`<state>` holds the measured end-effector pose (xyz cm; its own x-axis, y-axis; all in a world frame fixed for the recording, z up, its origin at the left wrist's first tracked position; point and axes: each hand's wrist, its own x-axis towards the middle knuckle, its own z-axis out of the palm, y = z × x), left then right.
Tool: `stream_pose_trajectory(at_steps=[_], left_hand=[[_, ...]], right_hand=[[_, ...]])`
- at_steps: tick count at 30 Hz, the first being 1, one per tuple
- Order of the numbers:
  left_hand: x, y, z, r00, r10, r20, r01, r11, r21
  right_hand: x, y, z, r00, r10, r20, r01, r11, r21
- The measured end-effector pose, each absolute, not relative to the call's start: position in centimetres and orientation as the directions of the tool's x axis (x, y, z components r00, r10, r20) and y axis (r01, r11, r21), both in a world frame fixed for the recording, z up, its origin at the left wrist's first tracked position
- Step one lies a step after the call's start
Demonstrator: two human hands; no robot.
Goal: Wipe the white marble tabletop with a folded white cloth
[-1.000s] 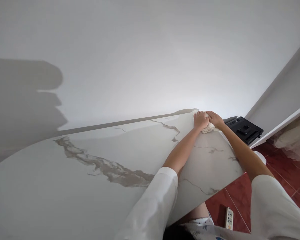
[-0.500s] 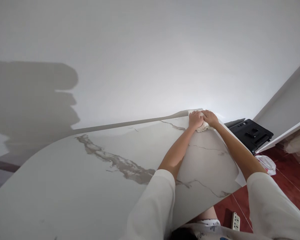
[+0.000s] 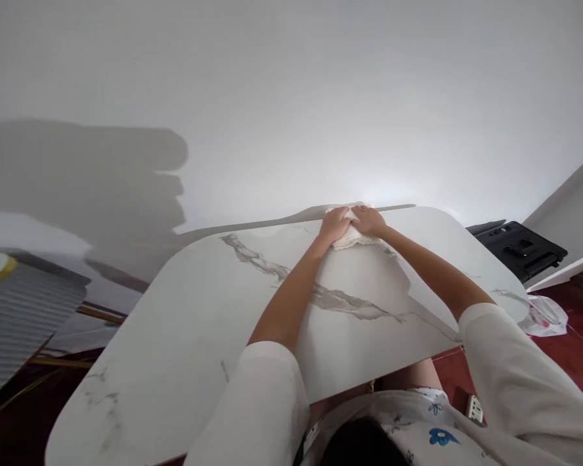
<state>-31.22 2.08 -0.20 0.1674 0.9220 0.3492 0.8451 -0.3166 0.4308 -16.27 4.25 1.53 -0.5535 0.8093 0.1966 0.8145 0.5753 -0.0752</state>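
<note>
Near the far edge of a white marble-patterned table (image 3: pixel 175 362), both arms reach forward to a folded white cloth (image 3: pixel 352 240). My left hand (image 3: pixel 335 225) presses down on the cloth's left part, fingers bent over it. On its right part lies my right hand (image 3: pixel 369 221), holding it against the tabletop. The two hands nearly touch at the thumbs. Most of the cloth is covered by them; its scalloped near edge shows below.
A white wall (image 3: pixel 291 116) rises just behind the table. To the right are a black case (image 3: pixel 519 249), a clear plastic bag (image 3: pixel 547 317) and a power strip (image 3: pixel 475 409) on the red tiled floor. A grey ribbed piece (image 3: pixel 24 317) with a yellow-edged top stands at left.
Both hands and the cloth have slid left along the table's far edge, away from the right corner. The view has shifted, bringing the ribbed piece at left into sight.
</note>
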Motion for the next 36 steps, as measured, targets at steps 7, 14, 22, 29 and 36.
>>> stream_pose_trajectory(at_steps=[7, 14, 22, 29, 36], left_hand=[[-41.3, -0.5, -0.7, 0.093, 0.93, 0.355, 0.869, -0.25, 0.428], [-49.5, -2.8, -0.7, 0.048, 0.95, 0.308, 0.905, -0.172, 0.389], [-57.7, -5.5, -1.1, 0.009, 0.946, 0.323, 0.891, -0.154, 0.427], [-62.0, -7.1, -1.2, -0.117, 0.955, 0.274, 0.881, -0.028, 0.473], [-64.1, -9.6, -1.0, -0.176, 0.943, 0.281, 0.897, 0.037, 0.44]], right_hand=[[-26.6, 2.3, 0.3, -0.623, 0.726, 0.291, 0.733, 0.672, -0.107], [-35.0, 0.7, 0.2, -0.649, 0.701, 0.297, 0.69, 0.706, -0.158], [-42.9, -1.6, -0.3, -0.654, 0.664, 0.362, 0.644, 0.74, -0.193], [-47.2, -3.3, -0.1, -0.669, 0.655, 0.351, 0.613, 0.754, -0.237], [-50.0, -4.6, -0.3, -0.691, 0.602, 0.399, 0.565, 0.795, -0.221]])
